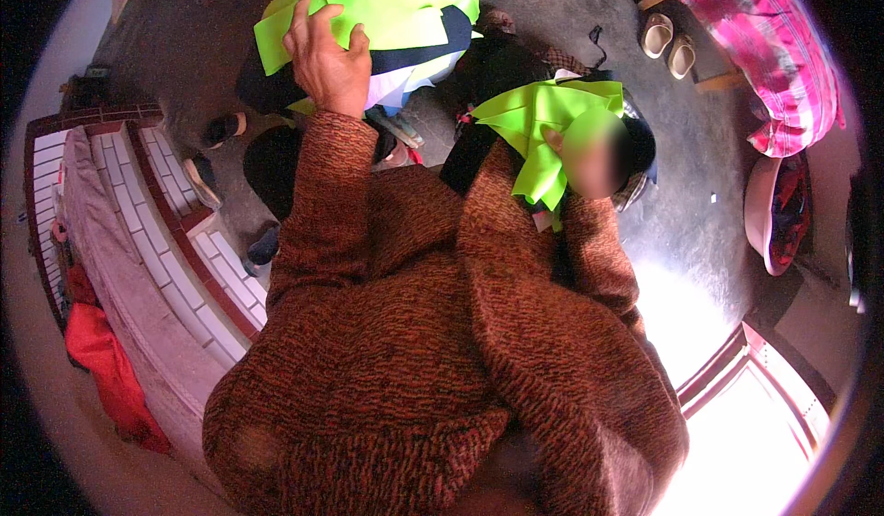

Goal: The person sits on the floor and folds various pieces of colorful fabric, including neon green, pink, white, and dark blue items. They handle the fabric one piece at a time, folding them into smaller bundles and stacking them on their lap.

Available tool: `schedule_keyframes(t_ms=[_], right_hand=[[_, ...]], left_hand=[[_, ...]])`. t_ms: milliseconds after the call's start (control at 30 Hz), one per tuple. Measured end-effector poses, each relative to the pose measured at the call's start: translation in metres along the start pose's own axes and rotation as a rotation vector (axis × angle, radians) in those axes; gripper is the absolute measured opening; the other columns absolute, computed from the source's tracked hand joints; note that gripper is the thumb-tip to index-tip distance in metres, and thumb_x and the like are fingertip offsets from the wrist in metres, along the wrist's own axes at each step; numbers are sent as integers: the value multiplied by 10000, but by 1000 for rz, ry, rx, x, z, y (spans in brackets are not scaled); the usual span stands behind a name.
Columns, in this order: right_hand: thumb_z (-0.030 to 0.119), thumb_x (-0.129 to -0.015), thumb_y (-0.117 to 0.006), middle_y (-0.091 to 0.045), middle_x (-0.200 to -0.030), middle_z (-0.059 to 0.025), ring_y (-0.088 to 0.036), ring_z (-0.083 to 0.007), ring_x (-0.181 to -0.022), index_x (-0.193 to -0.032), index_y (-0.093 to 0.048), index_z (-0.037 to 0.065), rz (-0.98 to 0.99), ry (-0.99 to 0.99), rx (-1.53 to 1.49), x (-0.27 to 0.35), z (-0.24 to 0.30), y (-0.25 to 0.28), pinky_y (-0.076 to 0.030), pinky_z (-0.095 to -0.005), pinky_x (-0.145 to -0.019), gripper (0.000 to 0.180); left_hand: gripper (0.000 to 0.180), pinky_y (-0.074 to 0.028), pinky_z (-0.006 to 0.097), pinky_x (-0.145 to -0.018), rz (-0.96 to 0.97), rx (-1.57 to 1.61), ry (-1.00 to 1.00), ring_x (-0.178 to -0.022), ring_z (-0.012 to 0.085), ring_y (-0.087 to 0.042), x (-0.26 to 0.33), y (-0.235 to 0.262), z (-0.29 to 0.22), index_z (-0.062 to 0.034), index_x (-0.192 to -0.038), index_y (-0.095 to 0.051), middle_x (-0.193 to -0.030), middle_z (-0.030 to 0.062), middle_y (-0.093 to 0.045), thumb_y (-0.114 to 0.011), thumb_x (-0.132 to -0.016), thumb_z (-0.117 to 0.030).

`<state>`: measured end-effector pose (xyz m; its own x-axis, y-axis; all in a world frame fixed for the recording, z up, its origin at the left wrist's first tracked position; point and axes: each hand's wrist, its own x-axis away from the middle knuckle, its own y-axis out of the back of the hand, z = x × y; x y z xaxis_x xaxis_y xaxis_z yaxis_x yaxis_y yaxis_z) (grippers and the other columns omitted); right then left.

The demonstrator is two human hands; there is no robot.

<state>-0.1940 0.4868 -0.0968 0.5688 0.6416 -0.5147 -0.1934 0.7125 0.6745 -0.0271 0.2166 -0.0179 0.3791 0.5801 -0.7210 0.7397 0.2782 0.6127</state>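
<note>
My left hand (pixel 333 65) reaches forward with its fingers spread, over the near left part of a pile of bright yellow-green cloth pieces (pixel 387 5). Dark and pale cloth shows under the top pieces. At my right side, a crumpled yellow-green cloth piece (pixel 525 129) hangs from my right hand (pixel 594 162). One finger of that hand curls over the cloth. A blurred patch hides most of the hand. Dark cloth lies beneath and beside this piece.
A pink checked cloth (pixel 755 46) drapes over wooden legs at far right, near pale slippers (pixel 668 45). A pink basin (pixel 762 212) holds dark and red cloth. Left stands a white-tiled brick ledge (pixel 157 231) with a red garment (pixel 101 359). Dark shoes (pixel 224 130) lie beside it.
</note>
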Motion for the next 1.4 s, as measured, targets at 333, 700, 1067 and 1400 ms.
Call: schedule_keyframes(t_ms=[333, 700, 1067, 1400], right_hand=[[234, -633, -784, -579, -793, -68, -559, -235, -734, -888, -566, 41, 107, -219, -151, 2, 5, 1, -459, -342, -663, 387], [211, -673, -758, -560, -847, -80, -541, -228, -768, -942, -534, 22, 82, -172, -50, 18, -14, -11, -449, -346, -671, 398], [201, -689, -744, -570, -925, -90, -553, -227, -854, -1030, -525, 8, 86, -236, -234, 7, 3, -4, -454, -351, -757, 448], [220, -686, -737, -534, -688, -63, -510, -232, -623, -790, -526, 44, 60, -10, 45, 12, -3, -2, -423, -341, -578, 294]], left_hand=[[263, -481, 341, -670, 630, 773, 4, -755, 254, -597, 84, -64, -70, -36, -931, -561, -839, 120, -602, -670, -721, -151], [199, -480, 308, -596, 892, 840, 242, -621, 186, -603, 100, -82, -59, -32, -805, -586, -747, 93, -607, -689, -707, -171], [246, -454, 311, -637, 950, 756, 54, -675, 166, -563, 102, -88, -59, 15, -839, -576, -727, 112, -593, -661, -763, -203], [176, -446, 294, -586, 912, 1105, -57, -655, 174, -585, 64, -57, -60, -3, -756, -595, -715, 110, -603, -576, -746, -177]])
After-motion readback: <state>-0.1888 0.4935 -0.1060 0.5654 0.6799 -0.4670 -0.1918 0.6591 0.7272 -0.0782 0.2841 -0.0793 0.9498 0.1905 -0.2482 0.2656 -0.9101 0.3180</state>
